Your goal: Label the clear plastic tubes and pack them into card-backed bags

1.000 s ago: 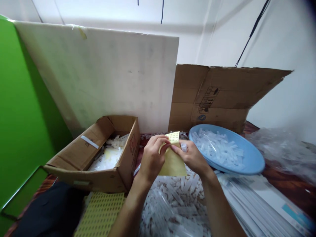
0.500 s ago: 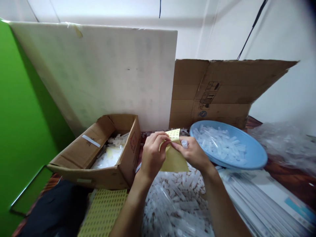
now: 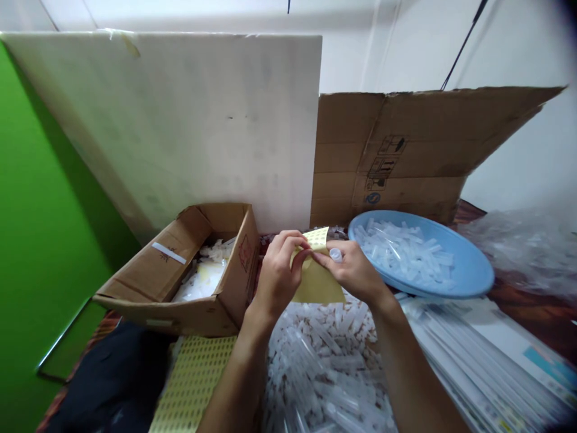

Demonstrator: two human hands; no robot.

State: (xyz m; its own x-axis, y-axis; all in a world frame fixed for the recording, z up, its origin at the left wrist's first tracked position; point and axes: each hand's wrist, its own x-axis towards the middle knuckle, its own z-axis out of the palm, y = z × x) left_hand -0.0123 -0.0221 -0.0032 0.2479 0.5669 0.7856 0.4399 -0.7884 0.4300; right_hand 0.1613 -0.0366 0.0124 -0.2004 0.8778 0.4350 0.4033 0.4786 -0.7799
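Note:
My left hand [image 3: 282,267] and my right hand [image 3: 354,267] meet above a pile of small translucent plastic tubes [image 3: 329,373]. Between them is a yellow sticker sheet [image 3: 320,285], bent over so its printed rows show at the top and its plain backing hangs below. The left thumb and fingers pinch near the fold; whether a single sticker is between them cannot be made out. My right hand grips the sheet's edge with the thumb and also holds a small translucent tube [image 3: 336,255], its round end poking out between the fingers.
An open cardboard box [image 3: 234,307] with whitish pieces stands left. Right is a blue basin [image 3: 469,282] of similar tubes, beside stacked white packets [image 3: 464,355] and clear plastic wrap [image 3: 532,252]. More yellow sticker sheets [image 3: 193,379] and a black bag [image 3: 117,379] lie front left.
The view has tilted slightly, so the surroundings sit a little higher in the picture. Both hands keep the same hold on the sheet and tube, with barely any finger movement.

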